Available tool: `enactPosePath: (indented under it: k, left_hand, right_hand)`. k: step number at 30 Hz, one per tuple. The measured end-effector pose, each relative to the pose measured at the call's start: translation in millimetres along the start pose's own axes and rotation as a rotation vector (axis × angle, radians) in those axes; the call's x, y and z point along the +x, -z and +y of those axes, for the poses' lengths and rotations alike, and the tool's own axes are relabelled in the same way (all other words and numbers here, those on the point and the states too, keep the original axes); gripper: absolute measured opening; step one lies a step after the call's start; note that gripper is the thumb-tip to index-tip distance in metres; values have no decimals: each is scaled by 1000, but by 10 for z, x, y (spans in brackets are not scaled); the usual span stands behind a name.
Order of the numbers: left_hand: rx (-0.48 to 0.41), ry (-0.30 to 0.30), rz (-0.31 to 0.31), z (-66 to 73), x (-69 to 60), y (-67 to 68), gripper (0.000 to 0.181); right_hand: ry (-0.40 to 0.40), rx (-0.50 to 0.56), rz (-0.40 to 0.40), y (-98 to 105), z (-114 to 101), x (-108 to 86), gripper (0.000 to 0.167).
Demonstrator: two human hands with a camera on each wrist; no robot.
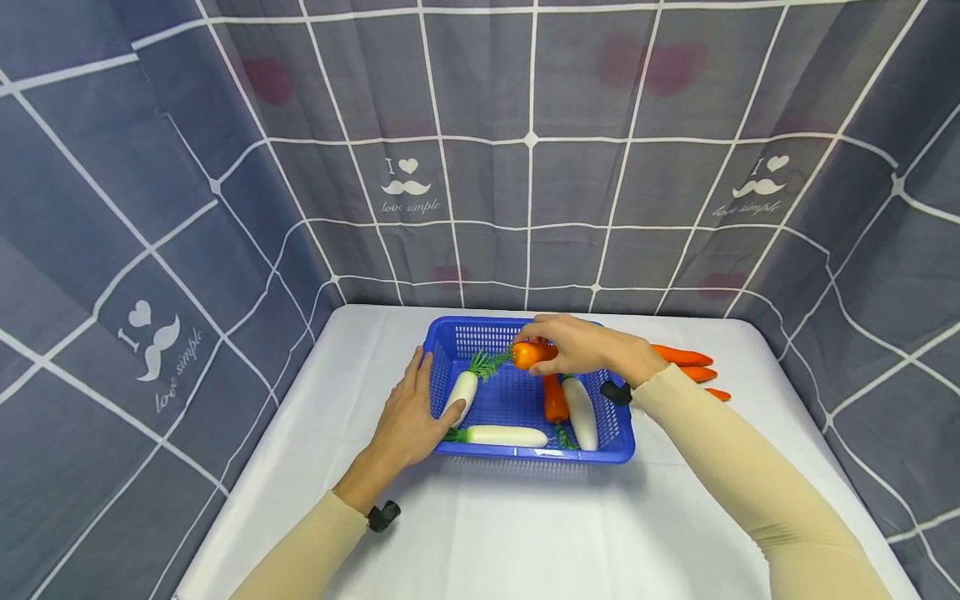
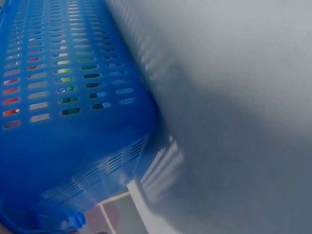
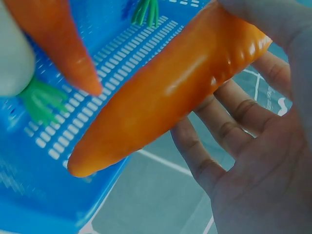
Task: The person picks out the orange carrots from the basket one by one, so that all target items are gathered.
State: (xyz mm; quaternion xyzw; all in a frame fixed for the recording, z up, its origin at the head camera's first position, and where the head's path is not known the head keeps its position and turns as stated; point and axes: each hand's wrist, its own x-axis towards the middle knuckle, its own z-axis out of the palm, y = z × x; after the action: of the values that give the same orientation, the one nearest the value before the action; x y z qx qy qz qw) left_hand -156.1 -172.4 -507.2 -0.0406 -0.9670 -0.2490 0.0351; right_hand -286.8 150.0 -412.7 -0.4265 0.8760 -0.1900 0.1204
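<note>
A carrot (image 1: 531, 356) with a green leafy top is pinched between the thumb and fingers of my right hand (image 1: 573, 346), above the back of the blue basket (image 1: 498, 404). In the right wrist view the carrot (image 3: 165, 92) slants across the hand, its tapered tip toward the lower left. My left hand (image 1: 411, 417) rests against the basket's left side, fingers fairly straight along the outside and thumb over the rim. Inside lie a white radish (image 1: 462, 392) at left, another radish (image 1: 506, 436) along the front, a third radish (image 1: 581, 412) at right and an orange carrot (image 1: 553, 402).
Several more carrots (image 1: 681, 357) lie on the white table (image 1: 525, 525) to the right of the basket, partly hidden by my right forearm. A grey checked curtain (image 1: 480, 183) stands behind the table and on both sides.
</note>
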Motion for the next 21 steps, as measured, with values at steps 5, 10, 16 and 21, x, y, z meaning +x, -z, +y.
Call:
enactPosePath:
  k: [5, 10, 16, 21]
  left_hand:
    - [-3, -10, 15, -19, 1, -9, 112]
    - [-8, -16, 16, -22, -6, -11, 112]
    - [-16, -12, 16, -12, -4, -7, 111]
    - [-28, -13, 20, -5, -8, -4, 111]
  right_hand:
    - [6, -36, 23, 11, 89, -166, 47]
    - [6, -75, 58, 20, 175, -335, 53]
    - [-51, -46, 81, 48, 250, -555, 55]
    - [-115, -5, 95, 76, 335, -745, 51]
